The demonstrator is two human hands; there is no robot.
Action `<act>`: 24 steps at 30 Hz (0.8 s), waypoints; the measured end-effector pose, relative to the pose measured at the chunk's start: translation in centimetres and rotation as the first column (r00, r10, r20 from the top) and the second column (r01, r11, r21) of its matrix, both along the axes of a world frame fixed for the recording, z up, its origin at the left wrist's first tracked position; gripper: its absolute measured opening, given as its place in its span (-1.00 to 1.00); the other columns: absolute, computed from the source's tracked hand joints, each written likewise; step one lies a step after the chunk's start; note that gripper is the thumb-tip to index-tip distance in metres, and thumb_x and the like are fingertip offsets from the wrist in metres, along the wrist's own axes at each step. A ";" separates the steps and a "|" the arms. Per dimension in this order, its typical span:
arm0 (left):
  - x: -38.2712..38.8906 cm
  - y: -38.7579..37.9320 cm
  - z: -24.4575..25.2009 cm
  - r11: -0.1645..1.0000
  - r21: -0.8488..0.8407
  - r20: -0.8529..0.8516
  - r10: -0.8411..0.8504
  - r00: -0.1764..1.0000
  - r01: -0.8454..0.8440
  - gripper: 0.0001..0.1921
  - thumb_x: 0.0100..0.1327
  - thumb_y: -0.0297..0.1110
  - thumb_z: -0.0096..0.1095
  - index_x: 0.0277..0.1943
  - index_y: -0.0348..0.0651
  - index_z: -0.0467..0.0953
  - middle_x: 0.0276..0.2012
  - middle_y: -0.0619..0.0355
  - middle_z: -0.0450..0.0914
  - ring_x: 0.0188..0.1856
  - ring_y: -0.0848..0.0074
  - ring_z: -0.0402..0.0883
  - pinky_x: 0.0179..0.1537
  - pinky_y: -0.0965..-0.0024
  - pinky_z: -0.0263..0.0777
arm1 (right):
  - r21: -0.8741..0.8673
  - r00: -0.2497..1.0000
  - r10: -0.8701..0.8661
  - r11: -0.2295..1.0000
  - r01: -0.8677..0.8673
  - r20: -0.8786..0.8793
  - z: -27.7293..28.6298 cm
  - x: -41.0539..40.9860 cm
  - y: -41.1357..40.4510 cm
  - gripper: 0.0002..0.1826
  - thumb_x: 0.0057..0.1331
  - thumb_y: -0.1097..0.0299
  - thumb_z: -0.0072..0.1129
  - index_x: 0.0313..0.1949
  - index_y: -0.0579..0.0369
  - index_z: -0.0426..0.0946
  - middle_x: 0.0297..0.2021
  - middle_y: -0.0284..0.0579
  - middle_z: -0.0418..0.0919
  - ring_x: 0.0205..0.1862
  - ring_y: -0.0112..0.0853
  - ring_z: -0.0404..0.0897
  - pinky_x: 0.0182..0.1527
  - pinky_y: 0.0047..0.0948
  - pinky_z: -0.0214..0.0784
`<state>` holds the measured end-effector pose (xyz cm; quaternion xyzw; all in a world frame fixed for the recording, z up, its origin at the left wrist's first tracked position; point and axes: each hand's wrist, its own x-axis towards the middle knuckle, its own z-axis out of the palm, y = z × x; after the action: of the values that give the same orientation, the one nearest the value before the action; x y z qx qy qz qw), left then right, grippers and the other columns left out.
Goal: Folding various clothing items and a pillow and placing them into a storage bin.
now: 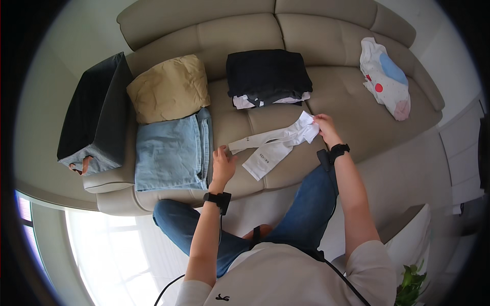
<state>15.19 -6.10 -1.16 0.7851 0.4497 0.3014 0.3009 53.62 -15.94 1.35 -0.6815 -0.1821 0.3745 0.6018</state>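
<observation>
A pair of long white sleeves or socks (268, 164), bearing dark lettering, lies spread in a V on the sofa seat. My right hand (325, 128) grips their bunched end at the right. Beside the narrow left tip, my left hand (224, 164) is empty with its fingers apart, close to the edge of folded light-blue jeans (168, 153). Behind the jeans rests a folded tan garment (170, 90). A stack of folded dark clothes (268, 74) sits behind the white pair, with paler fabric showing underneath.
A grey fabric storage bin (107, 114) with a leather-like handle stands at the sofa's left end. On the beige leather sofa (344, 111), a crumpled white patterned garment (386, 80) lies at the right. Green plant leaves (411, 283) show at lower right.
</observation>
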 end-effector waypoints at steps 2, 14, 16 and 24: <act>2.1 -1.9 0.5 0.954 0.298 -0.074 0.027 0.997 -0.003 -0.54 0.01 -0.37 0.33 -0.04 -0.22 0.29 -0.08 -0.12 0.29 -0.06 0.04 0.35 -0.08 0.10 0.28 | -0.036 0.978 -0.034 0.998 0.042 0.206 -1.9 2.6 -0.9 -0.86 0.16 0.40 0.14 -0.29 0.16 0.50 -0.43 -0.22 0.54 -0.34 -0.43 0.51 -0.32 -0.47 0.36; 4.5 1.4 -0.6 0.962 0.273 -0.184 0.046 0.982 0.006 -0.47 -0.08 -0.40 0.38 0.00 -0.17 0.35 -0.07 -0.07 0.29 -0.02 0.07 0.27 0.03 0.09 0.22 | -0.360 0.831 0.376 0.904 -0.232 0.409 -0.7 1.3 -0.4 -0.63 -0.06 0.31 0.36 -0.26 0.22 0.53 -0.46 -0.17 0.57 -0.40 -0.39 0.53 -0.29 -0.42 0.34; 4.8 2.5 -0.8 0.960 0.278 -0.179 0.046 0.983 0.006 -0.48 -0.08 -0.40 0.38 0.00 -0.17 0.35 -0.07 -0.09 0.30 -0.02 0.07 0.28 0.04 0.09 0.21 | -0.226 0.851 0.342 0.936 -0.271 0.399 -0.6 1.9 -0.5 -0.68 -0.03 0.35 0.33 -0.29 0.21 0.53 -0.45 -0.19 0.57 -0.41 -0.43 0.52 -0.32 -0.44 0.33; 8.0 4.8 -1.4 0.972 0.227 -0.057 0.077 0.995 -0.062 -0.52 -0.09 -0.40 0.38 -0.07 -0.25 0.36 -0.06 -0.12 0.37 0.00 0.03 0.31 0.08 0.11 0.17 | 0.047 0.947 0.054 0.996 -0.073 0.318 -0.8 3.9 0.3 -0.83 0.07 0.46 0.23 -0.34 0.21 0.49 -0.47 -0.20 0.56 -0.44 -0.51 0.52 -0.42 -0.51 0.35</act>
<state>23.17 -1.28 -2.60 0.8074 0.4493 0.3350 0.1844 57.52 -15.61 0.52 -0.7086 -0.3087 0.2742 0.5722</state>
